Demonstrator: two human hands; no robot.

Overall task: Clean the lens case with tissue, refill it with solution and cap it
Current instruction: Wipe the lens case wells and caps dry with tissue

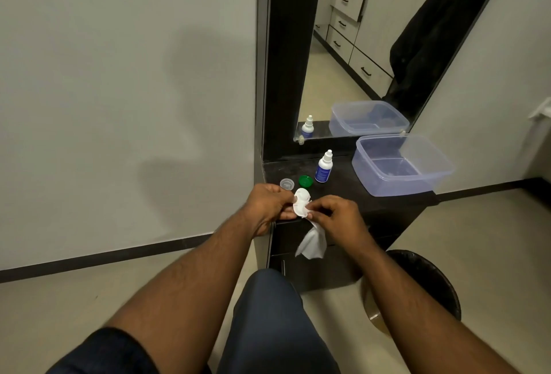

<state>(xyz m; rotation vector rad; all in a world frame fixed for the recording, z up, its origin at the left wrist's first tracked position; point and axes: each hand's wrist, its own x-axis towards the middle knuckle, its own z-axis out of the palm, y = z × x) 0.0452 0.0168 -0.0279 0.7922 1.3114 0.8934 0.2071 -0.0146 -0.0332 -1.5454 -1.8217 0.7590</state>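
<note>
Over the front edge of a dark table (pixel 343 192) against a grey wall, the left hand (pixel 268 203) fingers pinch the white lens case (pixel 301 205); the right hand (pixel 337 215) fingers pinch a tissue (pixel 311 244). Behind stand two caps, clear (pixel 287 184) and green (pixel 306 181), a solution bottle (pixel 324 166), a plastic box (pixel 402 163) and a mirror (pixel 372 45).

A home bedroom dressing corner: tall mirror (pixel 343 45) reflecting wardrobe drawers (pixel 347 1), above a dark vanity shelf (pixel 343 186), bin (pixel 423 284) beside.
</note>
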